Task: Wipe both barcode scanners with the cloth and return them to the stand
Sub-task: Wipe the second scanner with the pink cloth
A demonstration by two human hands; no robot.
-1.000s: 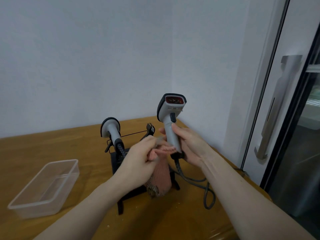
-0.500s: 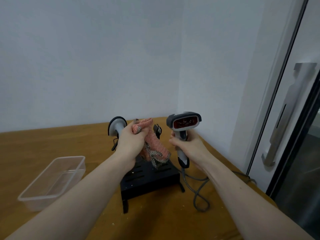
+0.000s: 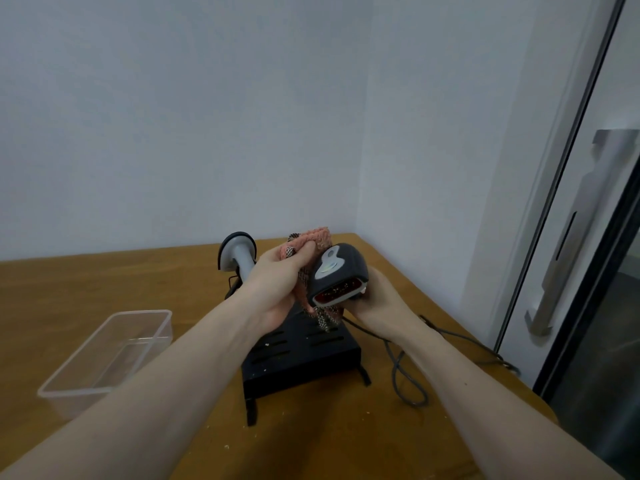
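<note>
Our left hand grips a bunched pink cloth, nubby with a checked edge, pressed against the scanner our right hand holds by the handle; its rounded dark-grey head tilts toward us, red window showing. Behind, a second scanner sits in the slotted black stand near the table's far edge, a clear tub toward the left edge.

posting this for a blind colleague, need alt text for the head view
The left hand presses a pink textured cloth against a grey and black handheld barcode scanner gripped by the right hand, above a black slotted stand on a wooden table. A second grey scanner sits in the stand, beside a clear plastic tub.
</note>
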